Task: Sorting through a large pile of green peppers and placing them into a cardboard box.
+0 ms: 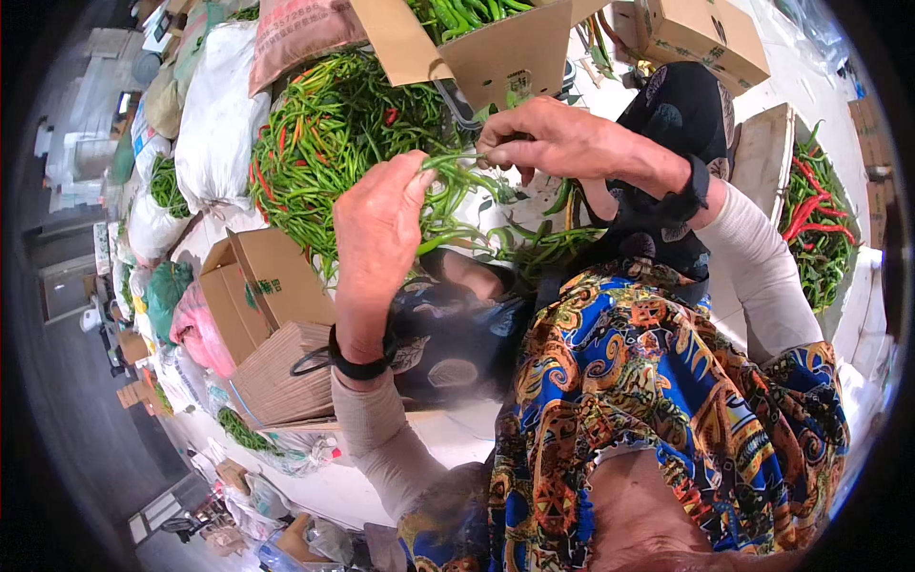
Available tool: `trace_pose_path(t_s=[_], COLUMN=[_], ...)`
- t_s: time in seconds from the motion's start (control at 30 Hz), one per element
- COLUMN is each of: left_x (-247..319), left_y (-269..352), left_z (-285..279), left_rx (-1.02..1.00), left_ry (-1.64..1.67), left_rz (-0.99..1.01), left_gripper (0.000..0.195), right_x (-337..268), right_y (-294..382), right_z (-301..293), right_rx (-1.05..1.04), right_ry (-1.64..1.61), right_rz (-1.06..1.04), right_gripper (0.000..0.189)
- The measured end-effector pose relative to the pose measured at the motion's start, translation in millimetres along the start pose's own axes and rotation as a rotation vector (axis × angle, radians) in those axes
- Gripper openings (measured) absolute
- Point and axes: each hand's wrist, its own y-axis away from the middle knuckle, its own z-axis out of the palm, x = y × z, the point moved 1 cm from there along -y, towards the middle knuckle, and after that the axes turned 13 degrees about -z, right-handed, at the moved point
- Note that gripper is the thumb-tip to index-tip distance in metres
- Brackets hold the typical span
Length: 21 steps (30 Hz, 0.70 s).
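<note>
My left hand holds a bunch of slender green chili peppers between thumb and fingers. To its right, my right hand has thumb and forefinger pinched at the tip end of a pepper or stem from that bunch. A large heap of mostly green chilies with some red and orange ones lies just beyond my left hand. Below the hands, loose green peppers and leaves are scattered over the pale floor near my legs.
An open cardboard box of green peppers stands ahead, partly behind my right hand. Flattened cartons and another open box are at left, near a white sack. A container of green and red chilies sits at right.
</note>
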Motion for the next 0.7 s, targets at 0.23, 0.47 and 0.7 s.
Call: trace_pose_path(t_s=[0.23, 0.47, 0.7], left_x=[5.8, 10.1, 15.7], left_y=[-2.0, 2.1, 12.6], left_z=[1.4, 8.7, 30.8], left_rx=[-0.038, 0.012, 0.045], left_ry=[0.209, -0.086, -0.404], left_rz=[-0.005, 0.168, 0.224], left_gripper=[0.018, 0.018, 0.022], right_x=[1.0, 41.2, 25.2], right_y=[15.7, 14.1, 2.3], right_z=[0.1, 9.9, 24.9], right_rx=[-0.017, 0.047, 0.302], right_ry=[-0.82, -0.685, -0.02], right_rz=[0.15, 0.132, 0.176], right_gripper=[0.021, 0.017, 0.02])
